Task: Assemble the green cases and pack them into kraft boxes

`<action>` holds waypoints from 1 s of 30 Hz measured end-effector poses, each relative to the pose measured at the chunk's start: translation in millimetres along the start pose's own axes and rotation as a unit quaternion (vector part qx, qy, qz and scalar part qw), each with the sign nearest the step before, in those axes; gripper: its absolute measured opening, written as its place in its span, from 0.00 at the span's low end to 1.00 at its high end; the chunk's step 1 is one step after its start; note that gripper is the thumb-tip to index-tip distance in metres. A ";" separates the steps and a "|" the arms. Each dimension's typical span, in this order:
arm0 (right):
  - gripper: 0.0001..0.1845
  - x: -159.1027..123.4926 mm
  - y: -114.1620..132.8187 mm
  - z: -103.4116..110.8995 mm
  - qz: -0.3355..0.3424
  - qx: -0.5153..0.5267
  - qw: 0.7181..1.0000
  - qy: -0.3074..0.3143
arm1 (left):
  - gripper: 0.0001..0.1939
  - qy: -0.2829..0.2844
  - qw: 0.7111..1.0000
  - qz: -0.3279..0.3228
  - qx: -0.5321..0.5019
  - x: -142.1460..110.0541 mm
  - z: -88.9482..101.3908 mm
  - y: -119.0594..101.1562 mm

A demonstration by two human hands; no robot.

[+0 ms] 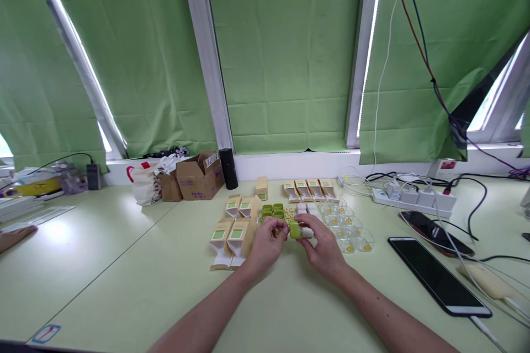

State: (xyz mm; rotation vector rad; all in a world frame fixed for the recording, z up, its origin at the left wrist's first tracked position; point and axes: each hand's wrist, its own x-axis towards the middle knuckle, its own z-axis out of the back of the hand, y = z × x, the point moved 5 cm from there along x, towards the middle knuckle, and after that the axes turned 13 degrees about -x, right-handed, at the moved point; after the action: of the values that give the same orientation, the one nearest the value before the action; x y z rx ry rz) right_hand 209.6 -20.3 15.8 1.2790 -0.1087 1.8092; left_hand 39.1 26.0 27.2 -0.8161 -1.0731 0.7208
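Note:
My right hand (323, 245) grips a small piece with a green head (294, 229) and a white cylindrical body, lying on its side. Close by on its left, my left hand (267, 240) has its fingertips pinched together; what they hold, if anything, is too small to make out. Behind my hands sit several green square cups (278, 207), partly covered by my left hand, along with small yellowish pieces (289, 211) and white pieces (312, 208). To the right are several clear plastic cups (364, 240) with yellow centres. Folded kraft boxes (238, 234) with green labels stand at the left.
More kraft boxes (311, 190) line the back. A cardboard carton (199, 179), a black cylinder (228, 169) and a cloth bag (146, 185) stand back left. A power strip (414, 202), cables and a phone (439, 276) lie right. Another person's hand (16, 237) rests far left.

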 end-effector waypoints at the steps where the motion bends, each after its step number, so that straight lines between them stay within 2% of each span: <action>1: 0.23 0.0 -0.1 -0.2 -0.001 0.002 1.000 0.001 | 0.10 0.000 1.000 0.000 -0.001 -0.1 0.0 -0.4; 30: 0.24 0.5 -0.8 -0.1 -0.014 0.013 1.000 -0.005 | 0.09 -0.002 1.000 0.003 -0.009 0.3 2.2 -2.3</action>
State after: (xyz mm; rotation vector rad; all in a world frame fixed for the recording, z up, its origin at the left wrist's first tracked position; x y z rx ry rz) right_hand 210.0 -19.4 15.9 1.3007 -0.0729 1.7860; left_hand 37.4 25.6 29.8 -0.8334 -1.0826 0.7195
